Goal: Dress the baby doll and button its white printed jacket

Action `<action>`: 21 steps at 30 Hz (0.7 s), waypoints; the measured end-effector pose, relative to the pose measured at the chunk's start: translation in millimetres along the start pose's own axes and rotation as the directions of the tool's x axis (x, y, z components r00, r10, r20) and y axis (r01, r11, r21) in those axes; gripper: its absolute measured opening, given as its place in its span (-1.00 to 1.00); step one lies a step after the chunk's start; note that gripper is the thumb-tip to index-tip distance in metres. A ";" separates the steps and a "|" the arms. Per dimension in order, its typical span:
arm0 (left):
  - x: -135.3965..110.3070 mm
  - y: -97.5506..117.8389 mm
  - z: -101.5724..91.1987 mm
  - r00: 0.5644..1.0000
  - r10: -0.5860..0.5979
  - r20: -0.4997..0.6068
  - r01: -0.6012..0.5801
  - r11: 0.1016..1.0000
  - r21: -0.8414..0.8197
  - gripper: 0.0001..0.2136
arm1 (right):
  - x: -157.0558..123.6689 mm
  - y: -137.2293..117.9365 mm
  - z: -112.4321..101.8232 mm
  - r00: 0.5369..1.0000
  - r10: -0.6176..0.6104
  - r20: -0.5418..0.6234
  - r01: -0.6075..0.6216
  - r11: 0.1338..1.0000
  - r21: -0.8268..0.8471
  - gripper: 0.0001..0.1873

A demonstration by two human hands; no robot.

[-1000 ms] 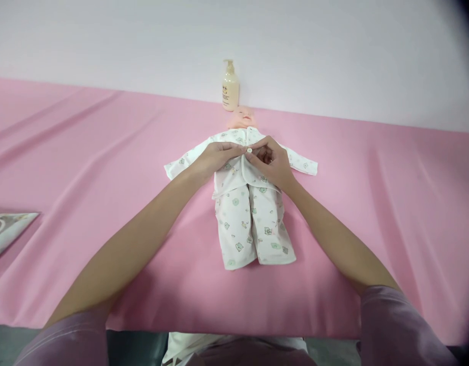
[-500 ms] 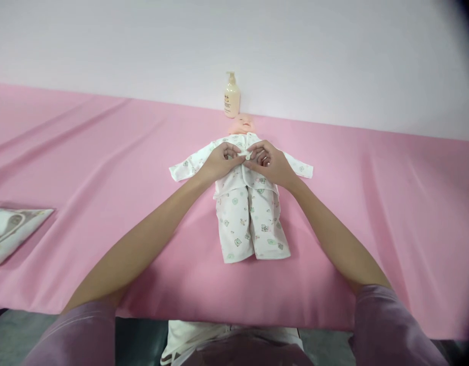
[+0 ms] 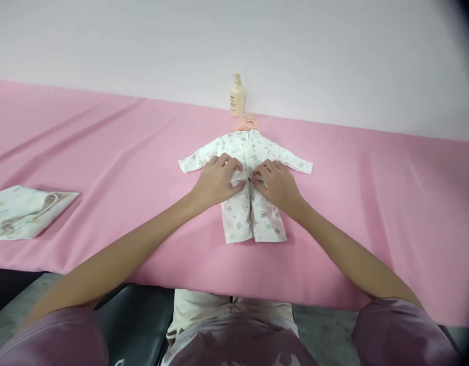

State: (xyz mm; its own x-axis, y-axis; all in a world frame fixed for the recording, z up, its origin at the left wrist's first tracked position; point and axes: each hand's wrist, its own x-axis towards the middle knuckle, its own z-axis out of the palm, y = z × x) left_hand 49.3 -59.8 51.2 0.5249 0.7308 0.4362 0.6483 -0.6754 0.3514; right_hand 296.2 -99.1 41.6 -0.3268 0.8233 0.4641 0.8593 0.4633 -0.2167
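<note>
A baby doll (image 3: pixel 248 122) lies on its back on the pink cloth, dressed in a white printed top (image 3: pixel 245 149) and matching trousers (image 3: pixel 253 218). Both my hands rest at the doll's waist, on the lower hem of the top. My left hand (image 3: pixel 218 180) has its fingers curled, pinching the hem left of the front opening. My right hand (image 3: pixel 277 184) mirrors it, fingers bent and pinching the hem on the right side. The fingertips nearly meet at the middle of the garment.
The table is covered by a pink cloth (image 3: pixel 372 203). A cream pump bottle (image 3: pixel 237 96) stands against the wall behind the doll's head. A folded printed cloth (image 3: pixel 24 211) lies at the far left. The table's front edge runs near my lap.
Both hands have moved down from the button at the doll's chest to the hem at its waist. The view has pulled back and tilted, showing more of the folded cloth.
</note>
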 end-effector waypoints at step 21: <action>20.7 -17.6 -9.4 0.999 0.001 -0.046 -0.014 0.957 -0.291 -0.80 | 28.7 32.0 -14.3 0.995 -0.007 -0.097 0.047 0.909 0.415 -0.77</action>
State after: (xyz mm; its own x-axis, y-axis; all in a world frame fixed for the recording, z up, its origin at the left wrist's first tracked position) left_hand 43.6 -33.7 61.8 0.4994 0.7252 0.4740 0.4521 -0.6849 0.5715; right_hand 319.9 -65.3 60.2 -0.2929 0.7846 0.5465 0.6022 0.5954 -0.5319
